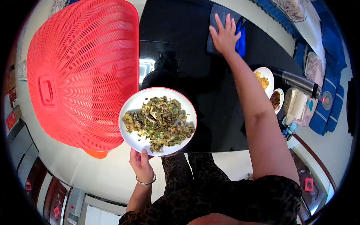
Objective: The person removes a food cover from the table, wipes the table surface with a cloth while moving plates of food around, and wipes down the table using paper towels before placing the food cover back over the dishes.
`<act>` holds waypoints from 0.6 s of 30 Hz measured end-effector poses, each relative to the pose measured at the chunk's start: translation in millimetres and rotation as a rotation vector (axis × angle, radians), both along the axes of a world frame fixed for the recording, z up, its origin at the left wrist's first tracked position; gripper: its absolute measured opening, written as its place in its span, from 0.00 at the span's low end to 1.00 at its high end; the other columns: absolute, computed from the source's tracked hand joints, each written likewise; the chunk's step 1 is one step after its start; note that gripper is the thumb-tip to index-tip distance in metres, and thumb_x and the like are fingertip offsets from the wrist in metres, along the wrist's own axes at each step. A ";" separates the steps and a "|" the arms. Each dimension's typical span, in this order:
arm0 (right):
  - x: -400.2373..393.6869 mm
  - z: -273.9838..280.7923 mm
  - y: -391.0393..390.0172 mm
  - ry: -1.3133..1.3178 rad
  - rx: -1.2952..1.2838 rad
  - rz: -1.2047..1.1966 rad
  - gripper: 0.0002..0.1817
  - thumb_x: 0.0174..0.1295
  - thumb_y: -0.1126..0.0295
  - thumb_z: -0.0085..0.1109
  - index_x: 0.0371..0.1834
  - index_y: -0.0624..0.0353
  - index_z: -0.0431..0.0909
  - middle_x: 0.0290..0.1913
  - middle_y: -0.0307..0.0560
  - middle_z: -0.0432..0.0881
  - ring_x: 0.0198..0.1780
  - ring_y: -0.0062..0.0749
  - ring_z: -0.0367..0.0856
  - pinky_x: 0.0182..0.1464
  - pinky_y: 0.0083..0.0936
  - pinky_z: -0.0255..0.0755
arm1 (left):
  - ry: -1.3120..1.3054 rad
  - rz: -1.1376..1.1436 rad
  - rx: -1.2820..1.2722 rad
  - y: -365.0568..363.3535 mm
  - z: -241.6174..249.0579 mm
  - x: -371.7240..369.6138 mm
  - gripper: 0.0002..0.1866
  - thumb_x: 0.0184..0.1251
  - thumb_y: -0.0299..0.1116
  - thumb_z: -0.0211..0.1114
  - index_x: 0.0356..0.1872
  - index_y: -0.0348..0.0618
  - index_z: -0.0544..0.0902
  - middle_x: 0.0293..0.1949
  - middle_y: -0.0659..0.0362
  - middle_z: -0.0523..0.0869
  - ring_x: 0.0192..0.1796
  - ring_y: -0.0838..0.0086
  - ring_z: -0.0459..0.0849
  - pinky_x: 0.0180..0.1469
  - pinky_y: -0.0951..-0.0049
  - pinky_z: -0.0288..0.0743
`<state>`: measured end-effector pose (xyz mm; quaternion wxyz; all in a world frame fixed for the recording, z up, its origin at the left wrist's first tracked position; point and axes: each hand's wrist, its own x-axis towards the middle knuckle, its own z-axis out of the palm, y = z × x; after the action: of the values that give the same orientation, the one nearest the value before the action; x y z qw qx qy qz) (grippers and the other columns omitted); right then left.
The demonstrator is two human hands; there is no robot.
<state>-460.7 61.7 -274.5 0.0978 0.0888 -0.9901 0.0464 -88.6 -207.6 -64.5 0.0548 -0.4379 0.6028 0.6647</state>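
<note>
My left hand (pixel 142 163), with a bracelet on its wrist, grips the near rim of a white plate (pixel 129 140) with a red edge. My thumb lies on top of the rim, and the other fingers are mostly hidden below. Chopped, browned greens that look mixed with egg (pixel 161 122) cover much of the plate. Stretched out toward the far side of the black table, my right hand (pixel 226 35) lies flat with fingers spread on a dark grey cloth (pixel 213 43). A bright blue piece of cloth (pixel 242 43) shows beside it.
A big red slatted plastic food cover (pixel 86 71) stands at the left. Along the right of the glossy black table (pixel 221 112) are a dish of yellow food (pixel 264 80), a dish of dark food (pixel 276 100), a steel flask (pixel 298 82) and a tissue pack (pixel 296 107).
</note>
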 end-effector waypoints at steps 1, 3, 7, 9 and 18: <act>-21.3 -7.5 -8.5 0.038 -0.003 -0.022 0.30 0.67 0.43 0.46 0.73 0.28 0.59 0.77 0.50 0.51 0.77 0.51 0.48 0.62 0.76 0.48 | -0.002 0.009 -0.001 0.2 -1.7 1.6 0.18 0.73 0.24 0.49 0.61 0.28 0.68 0.47 0.53 0.83 0.45 0.73 0.85 0.44 0.74 0.84; -60.2 -13.9 -38.0 0.084 -0.019 0.031 0.29 0.68 0.42 0.45 0.73 0.27 0.60 0.77 0.46 0.53 0.76 0.49 0.50 0.61 0.76 0.48 | -0.006 0.039 0.023 2.2 -2.9 0.2 0.18 0.73 0.23 0.49 0.61 0.28 0.67 0.49 0.51 0.83 0.45 0.73 0.85 0.45 0.73 0.84; -93.3 30.8 -151.3 -0.140 0.010 0.155 0.29 0.68 0.49 0.46 0.73 0.34 0.60 0.77 0.45 0.53 0.76 0.43 0.49 0.65 0.67 0.51 | 0.006 0.056 0.066 1.3 -6.5 6.9 0.18 0.73 0.23 0.49 0.61 0.27 0.67 0.49 0.51 0.82 0.46 0.73 0.85 0.46 0.72 0.84; -97.3 28.4 -181.3 -0.153 -0.035 0.251 0.28 0.69 0.50 0.45 0.73 0.34 0.61 0.77 0.43 0.53 0.77 0.43 0.49 0.66 0.68 0.50 | -0.001 0.066 0.087 0.8 -6.0 7.9 0.18 0.73 0.24 0.49 0.61 0.27 0.67 0.49 0.51 0.82 0.46 0.73 0.85 0.46 0.72 0.84; -13.2 2.3 -171.2 -0.038 -0.043 0.591 0.26 0.70 0.47 0.43 0.72 0.25 0.61 0.78 0.31 0.53 0.77 0.33 0.49 0.67 0.72 0.45 | -0.005 0.048 0.065 2.1 -4.8 6.5 0.18 0.74 0.24 0.49 0.61 0.28 0.67 0.49 0.52 0.82 0.46 0.73 0.84 0.46 0.73 0.84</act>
<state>-473.9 -109.6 -272.3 0.0633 0.3705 -0.9217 0.0953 -82.1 -205.5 -69.4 0.0545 -0.4521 0.5701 0.6839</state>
